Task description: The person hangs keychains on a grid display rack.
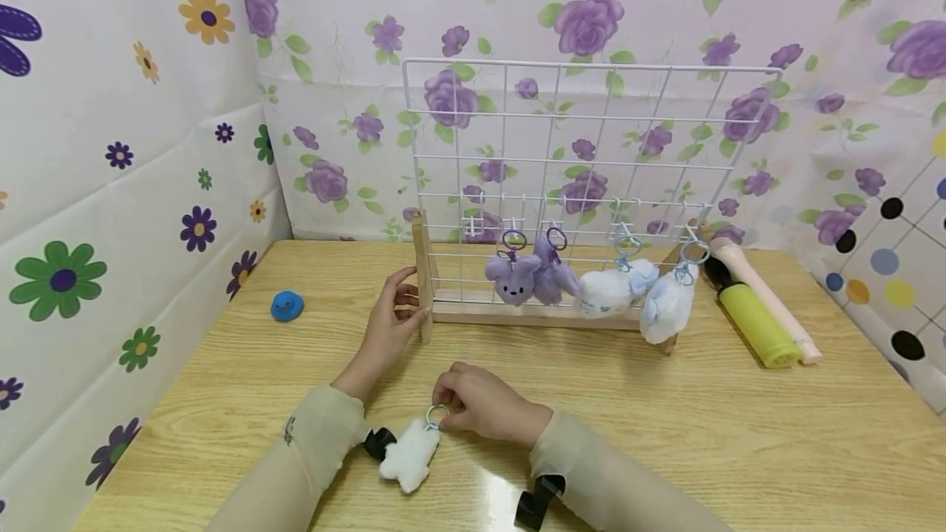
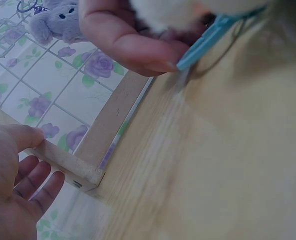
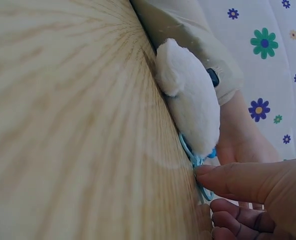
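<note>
My left hand grips the left wooden post of a rack stand, thumb on its near side and fingers at its outer side. A white wire grid stands upright in that stand. With thumb and fingers, my right hand pinches the light-blue ring of a white plush keychain. The plush lies low along the tabletop in the right wrist view, its ring at the thumb tip. In the left wrist view the right hand partly hides behind the plush.
Two purple plush keychains and two white plush keychains hang from hooks on the grid. A small blue duck sits on the table at left. A yellow-green cylinder and a pale pink tube lie at right.
</note>
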`<action>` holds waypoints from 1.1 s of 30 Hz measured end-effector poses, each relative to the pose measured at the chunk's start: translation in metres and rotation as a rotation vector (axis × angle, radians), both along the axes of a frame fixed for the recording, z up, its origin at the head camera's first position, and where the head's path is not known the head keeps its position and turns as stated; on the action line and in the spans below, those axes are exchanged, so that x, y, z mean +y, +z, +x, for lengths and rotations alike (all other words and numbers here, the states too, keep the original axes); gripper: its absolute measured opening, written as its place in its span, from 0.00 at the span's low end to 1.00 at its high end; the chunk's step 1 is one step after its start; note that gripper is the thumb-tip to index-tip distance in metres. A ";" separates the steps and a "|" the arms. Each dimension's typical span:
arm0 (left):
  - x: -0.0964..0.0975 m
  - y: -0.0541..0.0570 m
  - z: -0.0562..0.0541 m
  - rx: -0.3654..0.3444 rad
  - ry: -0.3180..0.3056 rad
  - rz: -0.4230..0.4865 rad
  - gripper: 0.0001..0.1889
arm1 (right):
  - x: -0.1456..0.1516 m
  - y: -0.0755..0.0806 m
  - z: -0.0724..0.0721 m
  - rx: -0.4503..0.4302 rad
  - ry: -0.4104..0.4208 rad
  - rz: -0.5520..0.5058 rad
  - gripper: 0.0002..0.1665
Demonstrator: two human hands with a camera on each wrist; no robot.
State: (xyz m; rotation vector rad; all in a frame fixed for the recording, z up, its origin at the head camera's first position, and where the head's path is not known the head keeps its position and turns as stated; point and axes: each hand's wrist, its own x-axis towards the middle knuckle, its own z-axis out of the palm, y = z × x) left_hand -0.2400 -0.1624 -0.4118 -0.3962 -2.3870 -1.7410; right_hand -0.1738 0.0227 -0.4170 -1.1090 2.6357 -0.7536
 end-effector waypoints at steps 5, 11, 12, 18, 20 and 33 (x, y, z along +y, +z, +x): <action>0.002 0.010 0.006 -0.010 0.000 -0.014 0.33 | 0.000 -0.001 0.000 -0.005 0.000 -0.006 0.13; -0.001 -0.008 -0.006 0.006 0.005 0.005 0.34 | 0.001 0.000 0.001 -0.067 -0.012 -0.022 0.14; -0.002 -0.011 -0.008 0.014 0.007 0.004 0.34 | 0.001 0.000 0.001 -0.080 -0.015 -0.024 0.13; -0.004 -0.018 -0.013 0.050 0.010 0.000 0.34 | 0.003 0.001 0.000 -0.159 -0.023 -0.074 0.10; -0.004 -0.018 -0.013 0.051 0.012 0.000 0.34 | 0.005 0.001 0.000 -0.184 -0.022 -0.095 0.09; -0.004 -0.016 -0.011 0.001 0.000 -0.002 0.35 | 0.016 0.016 0.005 -0.170 -0.033 -0.186 0.03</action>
